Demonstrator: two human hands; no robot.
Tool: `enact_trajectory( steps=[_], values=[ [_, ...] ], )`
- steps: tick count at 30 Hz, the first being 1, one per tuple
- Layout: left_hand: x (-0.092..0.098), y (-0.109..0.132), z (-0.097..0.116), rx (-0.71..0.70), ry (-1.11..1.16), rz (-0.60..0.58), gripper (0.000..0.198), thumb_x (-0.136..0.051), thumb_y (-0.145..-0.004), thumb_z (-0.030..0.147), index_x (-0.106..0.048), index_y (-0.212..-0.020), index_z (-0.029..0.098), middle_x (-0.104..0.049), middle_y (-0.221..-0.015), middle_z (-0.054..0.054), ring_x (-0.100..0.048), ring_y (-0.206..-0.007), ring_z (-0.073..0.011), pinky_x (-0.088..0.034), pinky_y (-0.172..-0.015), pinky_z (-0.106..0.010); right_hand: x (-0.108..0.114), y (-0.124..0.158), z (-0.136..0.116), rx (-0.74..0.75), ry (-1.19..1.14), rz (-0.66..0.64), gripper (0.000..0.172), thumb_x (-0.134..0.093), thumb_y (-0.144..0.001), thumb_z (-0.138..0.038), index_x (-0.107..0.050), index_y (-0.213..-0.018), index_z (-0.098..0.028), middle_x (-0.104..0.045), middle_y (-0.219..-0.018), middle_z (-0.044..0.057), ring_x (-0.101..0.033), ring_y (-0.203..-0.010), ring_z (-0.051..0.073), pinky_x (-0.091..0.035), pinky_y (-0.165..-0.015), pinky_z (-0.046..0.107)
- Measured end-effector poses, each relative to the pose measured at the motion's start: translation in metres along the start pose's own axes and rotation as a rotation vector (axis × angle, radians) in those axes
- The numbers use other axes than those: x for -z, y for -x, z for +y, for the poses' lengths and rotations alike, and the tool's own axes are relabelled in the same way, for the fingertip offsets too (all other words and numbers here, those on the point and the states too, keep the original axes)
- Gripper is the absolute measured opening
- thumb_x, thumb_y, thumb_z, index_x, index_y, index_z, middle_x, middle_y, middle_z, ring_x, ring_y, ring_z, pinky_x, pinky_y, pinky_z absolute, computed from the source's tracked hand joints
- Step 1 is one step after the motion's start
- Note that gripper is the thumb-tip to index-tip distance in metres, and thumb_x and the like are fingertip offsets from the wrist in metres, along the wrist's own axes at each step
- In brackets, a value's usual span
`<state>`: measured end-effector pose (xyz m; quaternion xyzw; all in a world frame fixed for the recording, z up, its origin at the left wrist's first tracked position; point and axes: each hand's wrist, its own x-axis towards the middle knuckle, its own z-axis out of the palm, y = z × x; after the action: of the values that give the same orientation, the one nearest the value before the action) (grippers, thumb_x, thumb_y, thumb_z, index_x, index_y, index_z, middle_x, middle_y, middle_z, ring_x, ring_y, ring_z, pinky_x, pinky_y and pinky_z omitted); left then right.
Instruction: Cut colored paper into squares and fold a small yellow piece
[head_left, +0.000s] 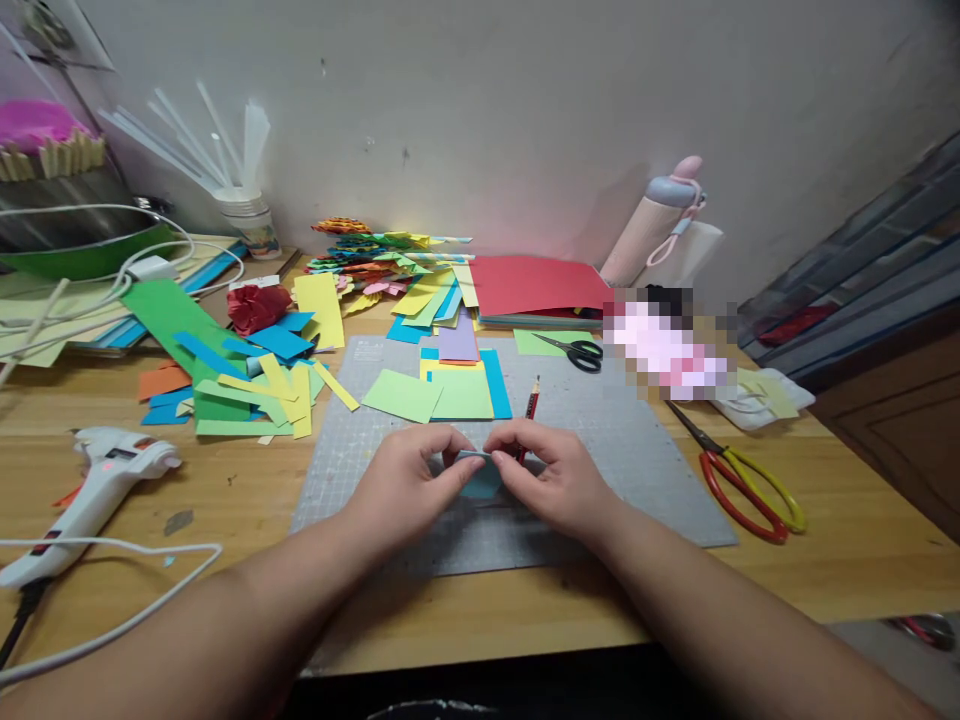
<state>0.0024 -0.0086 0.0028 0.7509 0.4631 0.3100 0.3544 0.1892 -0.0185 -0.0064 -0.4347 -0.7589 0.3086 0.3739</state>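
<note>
Between my two hands is a small piece of light blue paper (480, 482), held above the grey cutting mat (630, 470). My left hand (420, 470) pinches its upper left edge between thumb and fingers. On the other side, my right hand (551, 470) pinches the upper right edge, thumbs nearly meeting. A red and black pencil (533, 398) lies just behind my right hand, its lower part hidden. Beyond the hands rest light green paper pieces (461, 393) over yellow and blue sheets, with a purple slip (457, 340) behind.
Black scissors (583, 352) lie on the mat's far side; red-and-yellow-handled scissors (742, 490) sit at its right edge. A white glue gun (97, 490) with its cord is at left, near green paper (187, 340) and cut strips. A red sheet (540, 285) and a bottle (649, 225) stand behind.
</note>
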Motion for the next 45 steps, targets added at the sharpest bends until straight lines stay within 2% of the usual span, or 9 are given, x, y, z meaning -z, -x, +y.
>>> enact_trajectory(
  steps=[8, 15, 18, 21, 27, 31, 34, 37, 45],
  values=[
    [-0.004, 0.006, -0.004, -0.171, -0.095, -0.026, 0.015, -0.060, -0.081, 0.020, -0.061, -0.067, 0.017, -0.062, -0.065, 0.001, -0.054, -0.065, -0.0140, -0.038, -0.067, -0.030, -0.001, -0.001, -0.001, 0.156, 0.244, -0.068, 0.011, -0.048, -0.071, -0.013, -0.056, -0.064, -0.018, -0.047, -0.056, -0.004, -0.042, -0.055, 0.010, -0.032, -0.054, 0.023],
    [0.000, 0.004, 0.000, -0.082, 0.052, 0.069, 0.018, -0.061, -0.081, 0.026, -0.061, -0.066, 0.018, -0.065, -0.067, 0.000, -0.058, -0.066, -0.0150, -0.041, -0.066, -0.029, 0.007, -0.002, 0.001, 0.136, 0.281, 0.036, 0.013, -0.046, -0.067, -0.011, -0.053, -0.057, -0.018, -0.044, -0.053, -0.004, -0.037, -0.050, 0.009, -0.029, -0.050, 0.022],
    [0.008, 0.003, 0.001, 0.004, 0.123, 0.181, 0.016, -0.061, -0.081, 0.029, -0.061, -0.068, 0.019, -0.063, -0.068, 0.001, -0.057, -0.067, -0.0146, -0.042, -0.066, -0.028, 0.022, -0.007, 0.009, -0.009, 0.340, 0.114, 0.011, -0.046, -0.067, -0.014, -0.054, -0.060, -0.019, -0.049, -0.056, -0.003, -0.040, -0.051, 0.010, -0.031, -0.051, 0.023],
    [0.014, 0.001, 0.002, 0.090, 0.185, 0.262, 0.017, -0.062, -0.080, 0.032, -0.060, -0.069, 0.019, -0.061, -0.069, 0.002, -0.056, -0.069, -0.0147, -0.042, -0.066, -0.027, 0.042, -0.016, 0.023, -0.332, 0.553, 0.191, 0.010, -0.045, -0.073, -0.020, -0.052, -0.066, -0.021, -0.052, -0.061, -0.001, -0.046, -0.056, 0.013, -0.034, -0.054, 0.025],
    [0.007, -0.003, -0.001, 0.242, 0.273, 0.153, 0.022, -0.062, -0.079, 0.038, -0.060, -0.071, 0.018, -0.055, -0.065, 0.002, -0.049, -0.061, -0.0124, -0.038, -0.057, -0.024, 0.070, -0.024, 0.054, -0.610, 0.706, 0.127, 0.007, -0.051, -0.072, -0.022, -0.058, -0.074, -0.022, -0.056, -0.059, 0.002, -0.043, -0.049, 0.016, -0.025, -0.051, 0.028],
    [0.003, -0.004, -0.004, 0.294, 0.367, 0.103, 0.023, -0.063, -0.078, 0.039, -0.059, -0.075, 0.016, -0.049, -0.062, 0.004, -0.044, -0.057, -0.0103, -0.033, -0.053, -0.022, 0.064, -0.021, 0.045, -0.635, 0.746, 0.134, 0.011, -0.055, -0.078, -0.033, -0.060, -0.080, -0.023, -0.055, -0.061, 0.002, -0.044, -0.053, 0.017, -0.026, -0.052, 0.028],
    [0.001, -0.004, -0.005, 0.273, 0.399, 0.087, 0.021, -0.064, -0.077, 0.037, -0.059, -0.078, 0.016, -0.049, -0.063, 0.004, -0.044, -0.057, -0.0103, -0.034, -0.053, -0.022, 0.044, -0.017, 0.024, -0.435, 0.503, 0.177, 0.025, -0.048, -0.087, -0.045, -0.058, -0.093, -0.023, -0.052, -0.062, -0.001, -0.047, -0.057, 0.016, -0.031, -0.054, 0.027],
    [-0.001, -0.004, -0.006, 0.234, 0.405, 0.080, 0.021, -0.064, -0.077, 0.037, -0.059, -0.080, 0.016, -0.054, -0.068, 0.002, -0.049, -0.062, -0.0120, -0.038, -0.058, -0.024, 0.019, -0.012, 0.007, -0.196, -0.053, -0.020, 0.025, -0.046, -0.090, -0.042, -0.057, -0.098, -0.021, -0.052, -0.068, -0.002, -0.047, -0.057, 0.013, -0.037, -0.054, 0.025],
    [0.000, 0.000, 0.004, 0.061, 0.118, -0.106, 0.010, -0.051, -0.078, 0.022, -0.059, -0.073, 0.018, -0.058, -0.069, 0.001, -0.053, -0.066, -0.0135, -0.040, -0.061, -0.025, 0.004, -0.007, -0.001, -0.153, -0.149, -0.274, 0.023, -0.051, -0.087, -0.028, -0.050, -0.066, -0.018, -0.045, -0.058, -0.004, -0.042, -0.054, 0.010, -0.035, -0.051, 0.022]
  ],
)
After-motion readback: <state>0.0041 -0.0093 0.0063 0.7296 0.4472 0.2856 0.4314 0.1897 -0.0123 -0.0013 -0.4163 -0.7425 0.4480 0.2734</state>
